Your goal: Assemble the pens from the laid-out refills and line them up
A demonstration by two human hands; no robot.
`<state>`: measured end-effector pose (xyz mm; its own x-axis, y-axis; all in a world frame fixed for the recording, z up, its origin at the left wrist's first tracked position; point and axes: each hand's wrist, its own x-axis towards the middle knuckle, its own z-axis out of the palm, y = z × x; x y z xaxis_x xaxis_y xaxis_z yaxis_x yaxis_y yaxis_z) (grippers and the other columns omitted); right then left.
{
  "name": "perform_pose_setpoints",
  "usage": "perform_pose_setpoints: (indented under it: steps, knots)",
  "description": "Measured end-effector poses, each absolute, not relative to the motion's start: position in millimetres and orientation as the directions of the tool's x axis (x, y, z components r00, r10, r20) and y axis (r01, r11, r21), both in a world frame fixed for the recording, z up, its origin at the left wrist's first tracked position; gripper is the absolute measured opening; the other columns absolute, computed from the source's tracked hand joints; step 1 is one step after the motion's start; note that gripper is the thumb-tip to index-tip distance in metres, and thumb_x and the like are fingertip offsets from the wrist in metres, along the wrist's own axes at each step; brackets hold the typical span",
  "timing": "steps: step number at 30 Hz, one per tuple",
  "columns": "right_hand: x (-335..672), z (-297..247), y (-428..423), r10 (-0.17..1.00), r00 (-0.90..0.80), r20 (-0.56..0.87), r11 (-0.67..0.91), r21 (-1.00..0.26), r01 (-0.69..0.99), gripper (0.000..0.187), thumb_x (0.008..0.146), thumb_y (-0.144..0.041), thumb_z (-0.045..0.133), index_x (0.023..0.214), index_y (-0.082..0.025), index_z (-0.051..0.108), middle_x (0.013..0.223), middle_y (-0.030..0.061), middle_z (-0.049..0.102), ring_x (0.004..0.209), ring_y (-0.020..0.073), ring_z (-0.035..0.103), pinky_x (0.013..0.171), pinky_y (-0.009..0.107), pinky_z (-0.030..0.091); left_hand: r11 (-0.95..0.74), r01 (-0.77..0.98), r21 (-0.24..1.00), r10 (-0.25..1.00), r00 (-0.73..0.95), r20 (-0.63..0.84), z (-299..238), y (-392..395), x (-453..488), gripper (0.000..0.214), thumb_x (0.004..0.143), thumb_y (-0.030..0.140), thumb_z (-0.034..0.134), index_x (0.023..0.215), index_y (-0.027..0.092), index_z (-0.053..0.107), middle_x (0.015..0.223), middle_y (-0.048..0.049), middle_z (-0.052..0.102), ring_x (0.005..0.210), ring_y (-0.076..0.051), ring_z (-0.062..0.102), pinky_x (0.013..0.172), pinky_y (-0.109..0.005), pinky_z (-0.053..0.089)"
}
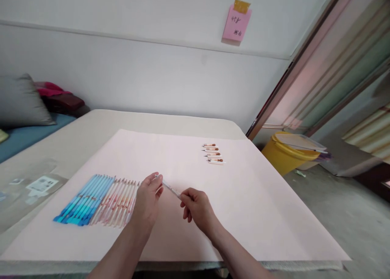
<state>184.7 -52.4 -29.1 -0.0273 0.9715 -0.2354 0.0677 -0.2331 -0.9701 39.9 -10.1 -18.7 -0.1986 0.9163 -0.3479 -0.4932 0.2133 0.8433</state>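
Note:
Both hands hold one thin clear pen tube (169, 187) between them, above a large pale pink sheet (243, 197). My left hand (148, 201) pinches its far end and my right hand (196, 208) pinches its near end. Just left of my left hand lies a row of several pens (100, 199) side by side, blue ones on the left and pink-and-clear ones on the right. Farther back on the sheet sits a small group of several short brown-tipped pen parts (213, 153).
The sheet covers a beige table (91, 124) against a white wall. A clear plastic bag with a label (33, 187) lies at the table's left. A yellow bucket (284, 153) stands on the floor at right. A grey cushion (21, 102) lies at far left.

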Motion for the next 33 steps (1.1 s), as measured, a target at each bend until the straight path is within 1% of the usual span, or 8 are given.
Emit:
perform_pose_setpoints:
  steps: [4, 7, 10, 14, 19, 24, 29, 33]
  knots:
    - [182.3, -25.3, -53.8, 0.959, -0.056, -0.276, -0.277, -0.961, 0.0, 0.019, 0.073, -0.032, 0.052, 0.068, -0.015, 0.052, 0.059, -0.0021, 0.056, 0.034, 0.0071, 0.049, 0.029, 0.016, 0.033, 0.206, -0.522, 0.828, 0.925, -0.172, -0.339, -21.1, -7.8, 38.4, 0.034, 0.068, 0.013, 0.068, 0.101, 0.016, 0.058, 0.089, -0.0078, 0.064, 0.083, -0.013, 0.06, 0.073, -0.025, 0.045]
    - [181.7, -23.0, -53.6, 0.955, -0.063, -0.291, -0.294, -0.954, -0.053, 0.02, 0.073, -0.033, 0.053, 0.068, -0.014, 0.053, 0.058, -0.0015, 0.057, 0.035, 0.0077, 0.05, 0.029, 0.017, 0.033, 0.198, -0.507, 0.839, 0.935, -0.159, -0.317, -21.2, -7.7, 38.9, 0.038, 0.071, 0.019, 0.068, 0.106, 0.017, 0.055, 0.097, -0.0095, 0.063, 0.09, -0.015, 0.06, 0.075, -0.026, 0.046]
    - [181.6, -23.2, -53.5, 0.958, -0.051, -0.281, -0.284, -0.958, -0.045, 0.02, 0.072, -0.033, 0.055, 0.067, -0.014, 0.053, 0.058, -0.0017, 0.056, 0.033, 0.008, 0.049, 0.028, 0.017, 0.032, 0.21, -0.461, 0.862, 0.916, -0.215, -0.338, -21.2, -8.4, 39.8, 0.036, 0.07, 0.022, 0.069, 0.102, 0.016, 0.057, 0.095, -0.0076, 0.062, 0.083, -0.013, 0.059, 0.073, -0.025, 0.046]
    - [183.0, -23.6, -54.2, 0.944, -0.1, -0.314, -0.327, -0.933, -0.149, 0.019, 0.072, -0.031, 0.056, 0.066, -0.013, 0.053, 0.058, -0.0004, 0.058, 0.034, 0.0071, 0.049, 0.029, 0.016, 0.03, 0.193, -0.514, 0.835, 0.937, -0.156, -0.313, -19.8, -8.3, 39.2, 0.037, 0.071, 0.012, 0.065, 0.106, 0.014, 0.053, 0.088, -0.0089, 0.064, 0.085, -0.014, 0.061, 0.078, -0.028, 0.046]
    - [183.6, -21.8, -55.1, 0.95, -0.082, -0.301, -0.311, -0.938, -0.155, 0.018, 0.073, -0.029, 0.057, 0.067, -0.013, 0.054, 0.058, 0.0, 0.059, 0.035, 0.0076, 0.049, 0.03, 0.017, 0.03, 0.208, -0.464, 0.861, 0.927, -0.188, -0.325, -21.3, -8.3, 38.6, 0.041, 0.07, 0.023, 0.069, 0.108, 0.017, 0.053, 0.092, -0.0079, 0.063, 0.084, -0.014, 0.061, 0.075, -0.028, 0.047]
    - [182.5, -21.0, -56.0, 0.934, -0.117, -0.337, -0.355, -0.91, -0.215, 0.018, 0.072, -0.029, 0.058, 0.066, -0.013, 0.054, 0.058, 0.0005, 0.06, 0.034, 0.0063, 0.048, 0.03, 0.016, 0.028, 0.209, -0.475, 0.855, 0.936, -0.157, -0.315, -19.4, -8.9, 38.4, 0.044, 0.07, 0.014, 0.067, 0.111, 0.015, 0.051, 0.088, -0.0098, 0.065, 0.085, -0.016, 0.062, 0.079, -0.03, 0.046]
    - [181.4, -21.6, -55.8, 0.936, -0.098, -0.337, -0.351, -0.907, -0.232, 0.018, 0.072, -0.028, 0.06, 0.065, -0.013, 0.054, 0.057, 0.0007, 0.06, 0.034, 0.0071, 0.048, 0.03, 0.017, 0.027, 0.228, -0.415, 0.881, 0.921, -0.202, -0.334, -18.3, -10.5, 39.0, 0.045, 0.071, 0.024, 0.069, 0.112, 0.018, 0.051, 0.096, -0.0088, 0.063, 0.09, -0.016, 0.06, 0.079, -0.029, 0.046]
    - [183.2, -24.9, -55.5, 0.897, -0.198, -0.396, -0.442, -0.823, -0.358, 0.017, 0.072, -0.027, 0.062, 0.068, -0.011, 0.056, 0.058, 0.0015, 0.06, 0.034, 0.0038, 0.044, 0.03, 0.015, 0.023, 0.22, -0.459, 0.861, 0.928, -0.175, -0.33, -17.4, -9.9, 38.7, 0.043, 0.07, 0.012, 0.066, 0.111, 0.014, 0.051, 0.085, -0.0079, 0.064, 0.082, -0.014, 0.061, 0.08, -0.028, 0.046]
